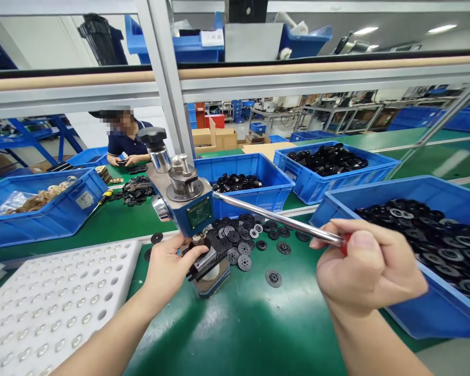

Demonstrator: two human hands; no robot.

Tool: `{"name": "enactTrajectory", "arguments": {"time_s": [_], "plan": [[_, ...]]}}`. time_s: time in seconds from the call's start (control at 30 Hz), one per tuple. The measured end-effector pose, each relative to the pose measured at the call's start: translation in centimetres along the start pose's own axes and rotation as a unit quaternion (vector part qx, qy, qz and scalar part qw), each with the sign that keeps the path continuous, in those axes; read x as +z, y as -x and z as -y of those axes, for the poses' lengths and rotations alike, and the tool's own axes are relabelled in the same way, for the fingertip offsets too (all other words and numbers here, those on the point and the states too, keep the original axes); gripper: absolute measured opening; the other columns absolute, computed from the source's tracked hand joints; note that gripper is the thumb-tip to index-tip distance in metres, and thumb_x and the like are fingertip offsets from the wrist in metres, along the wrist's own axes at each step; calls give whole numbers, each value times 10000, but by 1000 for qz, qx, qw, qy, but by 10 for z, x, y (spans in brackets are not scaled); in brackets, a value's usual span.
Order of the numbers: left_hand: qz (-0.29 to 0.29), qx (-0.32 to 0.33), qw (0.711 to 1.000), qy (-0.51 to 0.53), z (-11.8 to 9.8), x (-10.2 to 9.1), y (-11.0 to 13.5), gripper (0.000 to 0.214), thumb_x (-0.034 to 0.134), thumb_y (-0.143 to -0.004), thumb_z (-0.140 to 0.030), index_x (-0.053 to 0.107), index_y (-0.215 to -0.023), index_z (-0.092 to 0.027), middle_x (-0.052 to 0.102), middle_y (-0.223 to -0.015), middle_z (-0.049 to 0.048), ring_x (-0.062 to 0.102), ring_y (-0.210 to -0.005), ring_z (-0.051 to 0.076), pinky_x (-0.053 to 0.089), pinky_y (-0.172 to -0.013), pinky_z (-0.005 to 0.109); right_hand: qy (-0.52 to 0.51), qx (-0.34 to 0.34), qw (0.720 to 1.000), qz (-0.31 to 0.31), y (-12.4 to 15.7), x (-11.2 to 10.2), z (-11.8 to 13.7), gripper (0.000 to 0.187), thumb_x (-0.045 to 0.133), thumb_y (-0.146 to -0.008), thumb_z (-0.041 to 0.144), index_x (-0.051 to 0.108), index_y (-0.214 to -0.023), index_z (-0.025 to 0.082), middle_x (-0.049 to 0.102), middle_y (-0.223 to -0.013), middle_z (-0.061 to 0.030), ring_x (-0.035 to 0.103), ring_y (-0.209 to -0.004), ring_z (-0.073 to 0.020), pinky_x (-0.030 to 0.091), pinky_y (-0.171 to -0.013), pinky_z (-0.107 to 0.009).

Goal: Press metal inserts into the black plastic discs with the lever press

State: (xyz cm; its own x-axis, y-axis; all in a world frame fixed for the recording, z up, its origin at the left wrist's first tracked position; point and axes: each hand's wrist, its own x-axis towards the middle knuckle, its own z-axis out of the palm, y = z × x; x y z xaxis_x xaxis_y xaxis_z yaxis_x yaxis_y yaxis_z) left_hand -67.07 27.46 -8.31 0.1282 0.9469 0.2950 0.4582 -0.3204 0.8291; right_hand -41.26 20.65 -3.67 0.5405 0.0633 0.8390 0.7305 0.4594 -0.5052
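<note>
A blue bench-top hand press [196,209] stands on the green table with its metal lever [278,215] slanting out to the right. My right hand [370,266] is closed around the red-knobbed end of that lever. Under the press ram, my left hand [172,266] pinches a black part [203,258] between thumb and fingers, above the press base [209,284]. The part's underside and the fingertips behind it are partly hidden. Loose black and grey toothed discs [238,235] lie heaped beside the press, with one disc [273,278] apart from them.
At the left lies a white foam tray [113,282] with small metal parts in its holes. Blue bins [254,196] of black parts stand behind and to the right. A yellow-handled screwdriver [105,196] lies near the left bin [68,214]. Across the table sits another person [127,138].
</note>
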Motion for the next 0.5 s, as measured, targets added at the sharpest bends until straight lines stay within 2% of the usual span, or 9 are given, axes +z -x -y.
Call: {"name": "enactTrajectory", "arguments": {"time_s": [0.1,0.3,0.43,0.5], "plan": [[5,-17,1000,-9,0,-1,2,279,731,-776,-420,786,-980,-237,796,-974,14,710,-940,239,523,-845,324,-69,-16,997,-32,13,0,-5,131,548,-828,178,669,-786,150,629,-650,9,580,-446,-113,415,-386,-252],[-18,-36,999,-26,4,-3,2,379,749,-725,-488,767,-972,-202,777,-965,44,684,-941,262,489,-877,360,-91,-17,995,-20,45,-1,-26,147,509,-903,206,625,-823,165,601,-672,-7,573,-505,-127,433,-400,-264],[-15,-55,998,8,3,-2,-1,413,766,-669,-505,756,-941,-194,775,-944,52,674,-909,263,483,-862,364,-111,-44,992,-44,61,5,-36,154,494,-915,186,637,-860,162,592,-679,-15,559,-528,-118,436,-427,-254],[-9,-70,997,34,-1,-3,-2,440,766,-644,-510,751,-940,-185,776,-918,56,672,-861,255,493,-822,356,-102,-53,993,-32,65,5,-39,161,477,-926,185,632,-887,167,608,-724,-23,564,-537,-109,442,-438,-243]]}}
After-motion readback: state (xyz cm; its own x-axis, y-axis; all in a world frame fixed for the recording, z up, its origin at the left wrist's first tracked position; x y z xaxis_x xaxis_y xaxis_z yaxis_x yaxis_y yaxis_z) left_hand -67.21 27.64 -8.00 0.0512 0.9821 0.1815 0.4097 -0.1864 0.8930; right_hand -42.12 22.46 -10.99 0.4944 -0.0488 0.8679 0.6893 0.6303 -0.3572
